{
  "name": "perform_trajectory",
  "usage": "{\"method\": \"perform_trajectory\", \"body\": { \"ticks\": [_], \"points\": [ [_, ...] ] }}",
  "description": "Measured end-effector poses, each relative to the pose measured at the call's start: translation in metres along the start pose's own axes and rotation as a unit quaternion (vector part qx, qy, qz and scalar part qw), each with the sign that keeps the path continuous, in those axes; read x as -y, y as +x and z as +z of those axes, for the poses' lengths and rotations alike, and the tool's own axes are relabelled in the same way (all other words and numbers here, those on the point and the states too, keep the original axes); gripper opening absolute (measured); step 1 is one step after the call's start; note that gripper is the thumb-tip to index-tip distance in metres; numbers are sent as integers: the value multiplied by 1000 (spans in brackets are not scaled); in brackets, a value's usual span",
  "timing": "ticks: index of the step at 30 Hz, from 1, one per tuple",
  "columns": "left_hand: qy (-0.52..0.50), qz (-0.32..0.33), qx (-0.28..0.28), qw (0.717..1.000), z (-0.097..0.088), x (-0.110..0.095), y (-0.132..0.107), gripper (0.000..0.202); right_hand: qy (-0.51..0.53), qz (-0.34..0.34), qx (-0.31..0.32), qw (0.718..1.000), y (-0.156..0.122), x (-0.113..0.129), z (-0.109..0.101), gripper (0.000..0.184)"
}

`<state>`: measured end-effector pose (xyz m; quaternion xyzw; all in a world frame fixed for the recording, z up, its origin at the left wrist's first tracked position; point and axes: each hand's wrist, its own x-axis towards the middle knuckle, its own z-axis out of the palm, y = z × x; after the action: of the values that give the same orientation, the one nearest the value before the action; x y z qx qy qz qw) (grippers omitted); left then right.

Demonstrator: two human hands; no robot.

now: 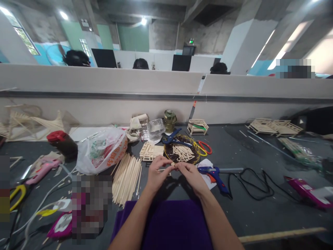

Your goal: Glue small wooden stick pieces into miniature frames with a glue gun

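My left hand [157, 177] and my right hand [191, 176] meet above the dark tabletop, fingertips pinched together. Between them is a small piece of pale wooden stick [173, 164], mostly covered by the fingers. A thin stick also shows beneath my left fingers. Just beyond my hands lies a round dark basket with a yellowish rim [166, 150], holding many short cut sticks [182, 152]. A blue hand cutter [173, 139] rests across its back edge. Left of my left hand is a pile of long wooden sticks [127, 180]. Right of my right hand lies a blue glue gun [220, 181].
Scissors with red and yellow handles [205, 148] lie beside the basket. Stick frames [197, 127] stand at the back; others [273, 127] sit far right. A plastic bag [102, 151], red-lidded jar [61, 146] and pink glue gun [44, 169] occupy the left. A black cable [256, 198] curls right.
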<state>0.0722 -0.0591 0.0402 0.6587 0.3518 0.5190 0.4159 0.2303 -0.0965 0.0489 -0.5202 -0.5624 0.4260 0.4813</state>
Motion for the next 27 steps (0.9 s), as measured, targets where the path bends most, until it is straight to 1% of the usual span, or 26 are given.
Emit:
{"method": "perform_trajectory", "body": {
  "ticks": [2,5,10,13,15,17,18,19,20,21,22,23,24,25,26,27],
  "points": [
    [14,6,7,1000,0,1,0,12,19,16,-3,1000,1,0,-2,41],
    [20,11,4,1000,1,2,0,12,21,33,-16,999,2,1,-5,32],
    [15,10,3,1000,4,5,1,10,24,35,-34,999,2,8,-5,21],
    [33,15,-2,999,5,10,1,9,27,33,-71,997,1,8,-10,20],
    [40,13,-8,999,4,13,2,9,25,20,-117,993,-3,9,-22,25],
    [41,6,-15,999,2,14,3,10,-1,0,-184,983,-14,12,-45,30],
    [40,2,-21,999,1,15,4,11,-35,-6,-219,975,-22,14,-61,32],
    [38,-4,-24,999,-1,15,4,12,-78,1,-253,964,-33,17,-78,32],
    [35,-12,-33,999,-3,15,5,13,-146,10,-270,952,-45,19,-96,33],
    [33,-20,-33,999,-5,16,5,14,-236,27,-266,934,-59,21,-114,34],
    [32,-28,-33,999,-6,16,6,14,-327,51,-253,909,-73,21,-132,32],
    [33,-35,-36,998,-7,16,7,14,-409,71,-265,870,-87,20,-148,25],
    [36,-37,-38,998,-8,17,8,15,-472,77,-297,826,-100,18,-161,20],
    [40,-37,-37,998,-8,16,9,15,-512,82,-332,788,-111,15,-172,26],
    [46,-35,-36,998,-6,15,10,15,-525,89,-360,766,-119,12,-179,32],
    [53,-29,-33,998,-4,14,11,15,-516,105,-378,762,-124,10,-183,36]
  ]
}}
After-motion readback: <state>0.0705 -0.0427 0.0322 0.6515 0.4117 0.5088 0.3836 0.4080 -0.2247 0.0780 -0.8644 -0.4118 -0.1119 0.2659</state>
